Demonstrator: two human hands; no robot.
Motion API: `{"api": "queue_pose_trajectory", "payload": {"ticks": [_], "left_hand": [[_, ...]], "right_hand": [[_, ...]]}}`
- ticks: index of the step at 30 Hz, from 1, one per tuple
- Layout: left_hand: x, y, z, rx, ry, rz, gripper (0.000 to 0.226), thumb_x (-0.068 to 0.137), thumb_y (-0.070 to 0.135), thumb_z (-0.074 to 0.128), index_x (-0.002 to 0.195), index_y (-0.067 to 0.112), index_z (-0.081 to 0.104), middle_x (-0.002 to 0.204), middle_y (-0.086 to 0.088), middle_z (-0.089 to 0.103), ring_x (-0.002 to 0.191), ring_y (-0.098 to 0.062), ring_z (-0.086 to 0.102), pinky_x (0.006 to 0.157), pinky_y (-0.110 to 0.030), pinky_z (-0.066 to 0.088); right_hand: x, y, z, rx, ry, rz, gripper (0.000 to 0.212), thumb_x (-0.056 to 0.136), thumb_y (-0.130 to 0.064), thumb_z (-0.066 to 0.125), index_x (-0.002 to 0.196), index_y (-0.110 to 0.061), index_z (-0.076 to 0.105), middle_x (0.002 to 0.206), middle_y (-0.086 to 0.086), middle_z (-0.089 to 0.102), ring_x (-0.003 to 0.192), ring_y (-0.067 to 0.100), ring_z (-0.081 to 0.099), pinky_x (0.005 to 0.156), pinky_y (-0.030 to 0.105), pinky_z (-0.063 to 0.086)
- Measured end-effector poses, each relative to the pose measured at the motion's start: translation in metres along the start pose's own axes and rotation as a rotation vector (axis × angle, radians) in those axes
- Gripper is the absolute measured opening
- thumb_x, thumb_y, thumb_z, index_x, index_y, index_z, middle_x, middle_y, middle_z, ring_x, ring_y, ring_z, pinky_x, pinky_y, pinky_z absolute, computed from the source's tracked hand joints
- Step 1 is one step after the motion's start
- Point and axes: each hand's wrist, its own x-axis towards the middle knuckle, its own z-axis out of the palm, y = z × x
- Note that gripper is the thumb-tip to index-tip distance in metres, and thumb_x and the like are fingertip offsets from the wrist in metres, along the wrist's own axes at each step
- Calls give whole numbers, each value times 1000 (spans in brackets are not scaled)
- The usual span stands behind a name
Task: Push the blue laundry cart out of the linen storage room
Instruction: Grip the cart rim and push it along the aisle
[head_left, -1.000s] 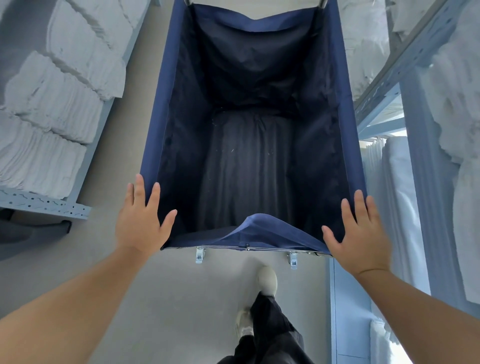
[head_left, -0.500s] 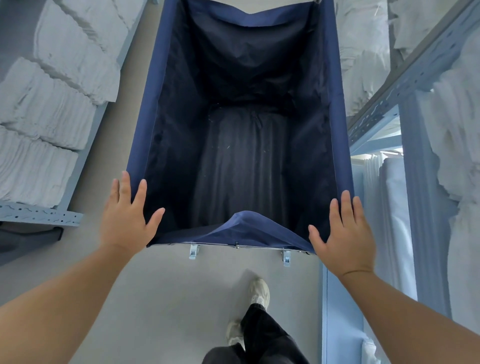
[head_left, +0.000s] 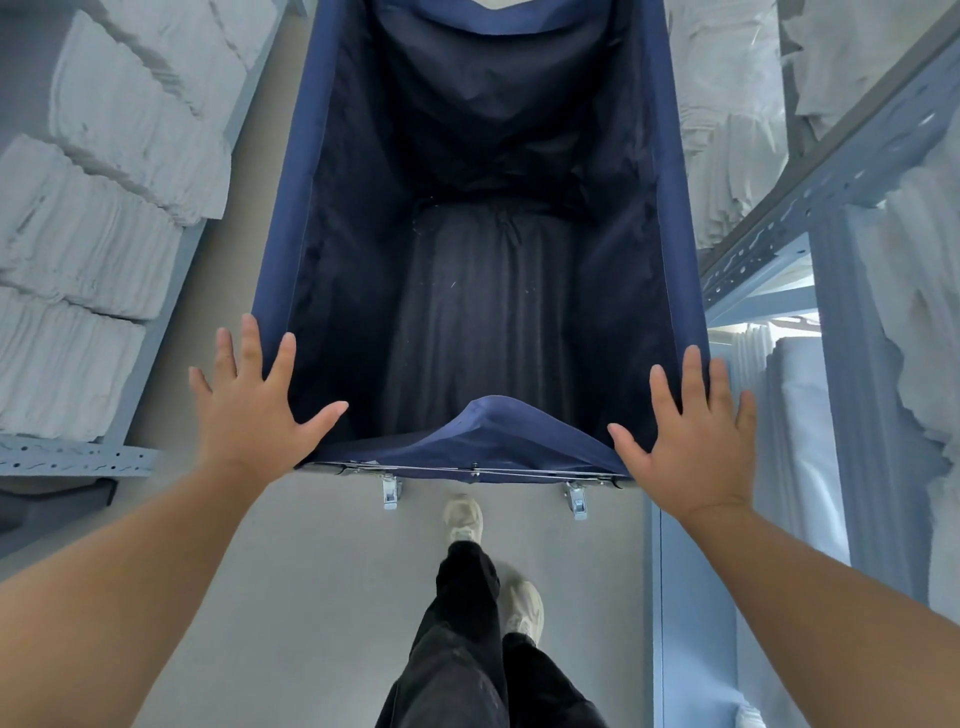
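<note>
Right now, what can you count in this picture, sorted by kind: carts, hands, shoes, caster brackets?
Blue laundry cart: 1
Hands: 2, left hand and right hand, both flat and open on the near corners
Shoes: 2
Caster brackets: 2
Total: 7

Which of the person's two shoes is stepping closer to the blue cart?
The forward shoe, just behind the cart near its caster brackets. The other shoe trails farther back, beside the dark trouser leg.
</note>
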Motion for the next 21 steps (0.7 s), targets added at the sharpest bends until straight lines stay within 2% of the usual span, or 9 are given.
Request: {"api": "queue_pose_trajectory", "payload": {"ticks": [7,21], "left_hand": [[47,-7,-6,3,-17,6,101,81,90,20,156,21,27,168,-20,12,153,-48,13,110,-75,24],[131,-16,-20,-65,-2,18,97,84,84,23,154,17,32,168,-21,15,152,-48,19,109,-72,29]], "right_hand": [[42,-12,-7,-45,-47,29,87,86,-75,34,151,-18,41,164,19,27,149,45,25,110,67,28],[123,-32,-19,13,-41,43,82,89,-66,31,147,-11,46,162,22,30,147,48,29,107,63,38]]}}
